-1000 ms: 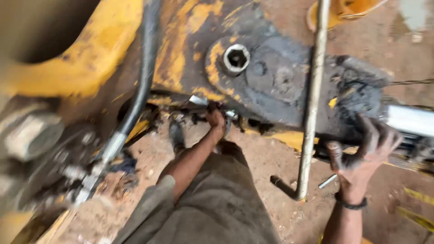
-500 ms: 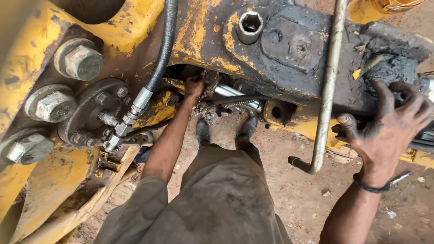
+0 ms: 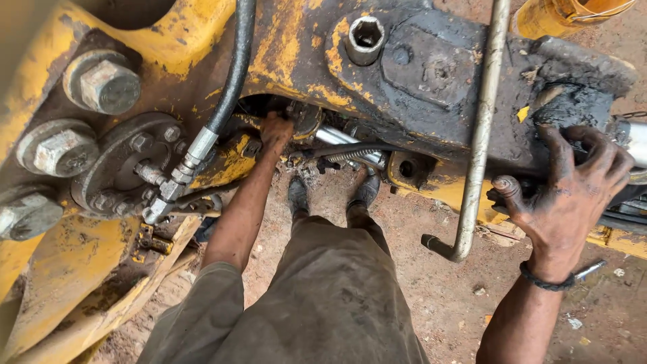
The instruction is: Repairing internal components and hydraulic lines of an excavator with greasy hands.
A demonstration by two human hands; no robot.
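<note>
The left hand (image 3: pixel 276 131) now reaches deeper under the yellow machine (image 3: pixel 168 47), fingers hidden so I cannot tell their grip, near the shiny rod (image 3: pixel 337 137), while the right hand (image 3: pixel 573 192) stays spread open on the greasy black part (image 3: pixel 573 101).

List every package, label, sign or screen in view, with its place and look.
No screens, signs or packages show.
Yellow scrap: a small torn tag-like bit stuck on the greasy black machine housing, just left of the right hand; whether it is a label cannot be told.
</note>
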